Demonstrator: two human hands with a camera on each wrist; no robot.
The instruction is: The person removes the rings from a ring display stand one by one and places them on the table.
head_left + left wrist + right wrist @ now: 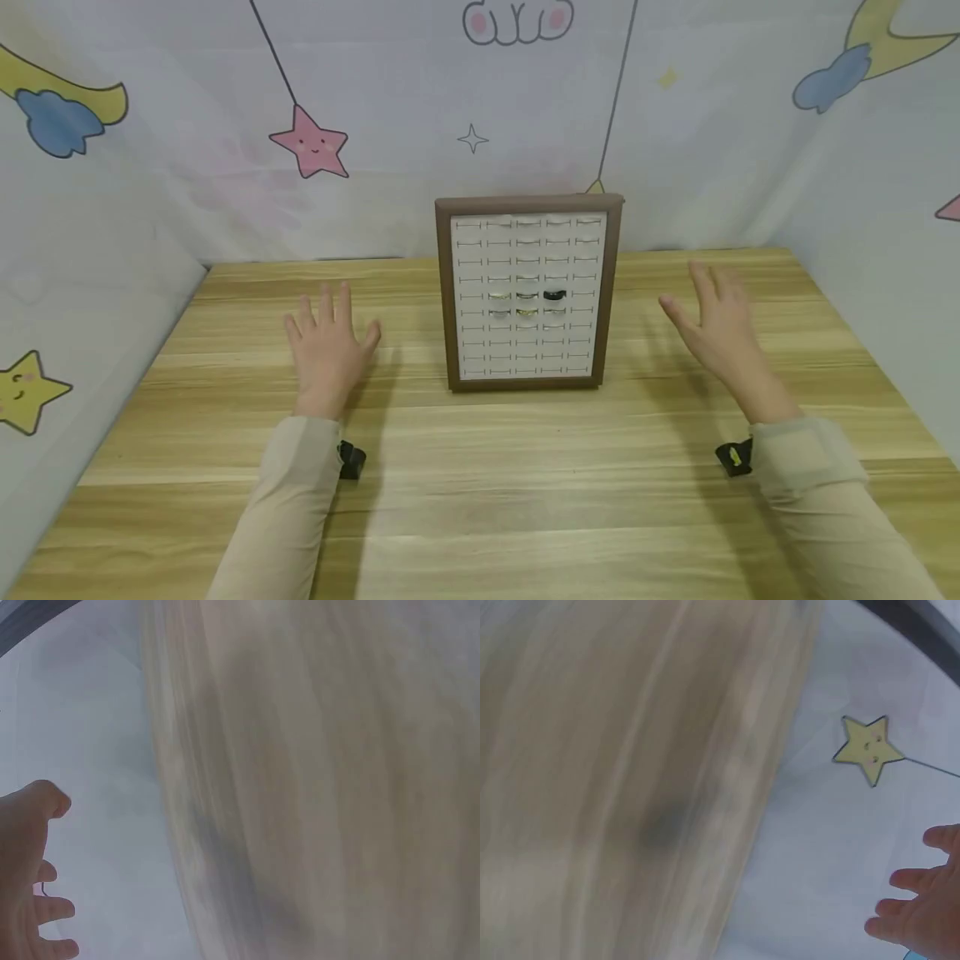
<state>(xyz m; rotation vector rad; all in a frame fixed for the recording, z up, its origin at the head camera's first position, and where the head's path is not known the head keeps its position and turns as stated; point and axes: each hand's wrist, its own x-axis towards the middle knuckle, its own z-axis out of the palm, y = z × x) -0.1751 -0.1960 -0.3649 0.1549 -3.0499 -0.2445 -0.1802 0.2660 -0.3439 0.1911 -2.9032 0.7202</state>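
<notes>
A brown-framed ring display board (530, 354) stands upright on the table, its white face lined with rows of slots. Several rings sit in the middle slots, among them a black ring (554, 295) and a gold-toned ring (527, 312). To the left of the board is my left hand (327, 350), fingers spread and holding nothing. My right hand (720, 329) is on the board's other side, also with fingers extended and nothing in it. Neither hand touches the board. Both hands appear in their wrist views too, the left hand (22, 877) and the right hand (926, 900).
The wood-grain table (480, 500) runs back to a white cloth backdrop (397, 108) printed with stars, moons and clouds. Cloth walls also close off the left and right sides. A black strap piece (352, 460) shows at the left cuff, another black strap piece (734, 457) at the right.
</notes>
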